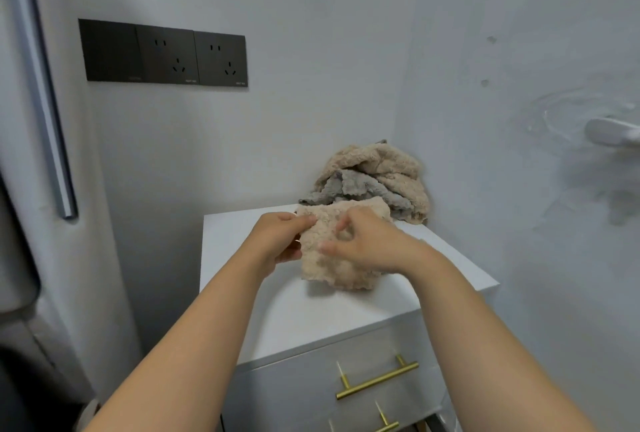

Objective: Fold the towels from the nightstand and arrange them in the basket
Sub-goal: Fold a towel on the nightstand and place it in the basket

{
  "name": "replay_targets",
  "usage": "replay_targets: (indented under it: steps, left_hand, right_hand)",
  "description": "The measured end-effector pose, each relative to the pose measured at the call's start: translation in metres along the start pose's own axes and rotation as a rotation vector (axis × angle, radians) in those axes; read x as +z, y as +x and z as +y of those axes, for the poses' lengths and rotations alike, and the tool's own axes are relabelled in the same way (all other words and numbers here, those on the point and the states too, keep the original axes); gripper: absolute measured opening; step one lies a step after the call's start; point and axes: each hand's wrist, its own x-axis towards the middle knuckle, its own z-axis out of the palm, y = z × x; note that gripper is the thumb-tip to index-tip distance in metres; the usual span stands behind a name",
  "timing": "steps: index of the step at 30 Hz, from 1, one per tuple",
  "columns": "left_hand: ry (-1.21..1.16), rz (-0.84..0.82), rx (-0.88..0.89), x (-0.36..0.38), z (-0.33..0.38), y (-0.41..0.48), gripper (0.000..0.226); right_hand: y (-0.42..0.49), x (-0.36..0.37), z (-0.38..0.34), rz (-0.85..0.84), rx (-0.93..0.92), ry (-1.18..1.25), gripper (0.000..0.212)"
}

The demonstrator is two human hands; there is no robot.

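A small beige fluffy towel [332, 267] is held just above the white nightstand top [346, 314], folded over. My left hand [282, 241] pinches its left edge near the top corner. My right hand [360, 244] grips the towel's middle from the right, fingers curled into the pile. Behind them, in the back corner of the nightstand, lies a loose heap of beige and grey towels [374, 182]. No basket is in view.
The nightstand stands in a wall corner, with brass drawer handles [377, 379] on its front. Black wall sockets [162, 52] sit up left. A white hook [613, 132] juts from the right wall. A grey upholstered edge runs along the left.
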Motion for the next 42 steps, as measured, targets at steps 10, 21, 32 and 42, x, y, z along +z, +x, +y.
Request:
replay_targets:
  steps: [10, 21, 32, 42]
  left_hand:
    - [0.014, 0.127, 0.129, 0.009, 0.008, -0.007, 0.021]
    - [0.227, 0.182, 0.411, 0.008, 0.015, -0.018, 0.021]
    - [-0.305, -0.291, 0.313, -0.008, 0.054, -0.041, 0.024]
    - [-0.163, -0.338, -0.115, -0.030, 0.007, -0.018, 0.058]
  right_hand:
    - [-0.012, 0.019, 0.006, 0.556, -0.095, -0.010, 0.004]
    - [-0.022, -0.015, -0.012, 0.513, -0.065, 0.988, 0.019]
    - [-0.029, -0.051, -0.006, 0.610, -0.046, 1.369, 0.025]
    - [-0.015, -0.011, 0.053, 0.693, 0.428, 0.826, 0.030]
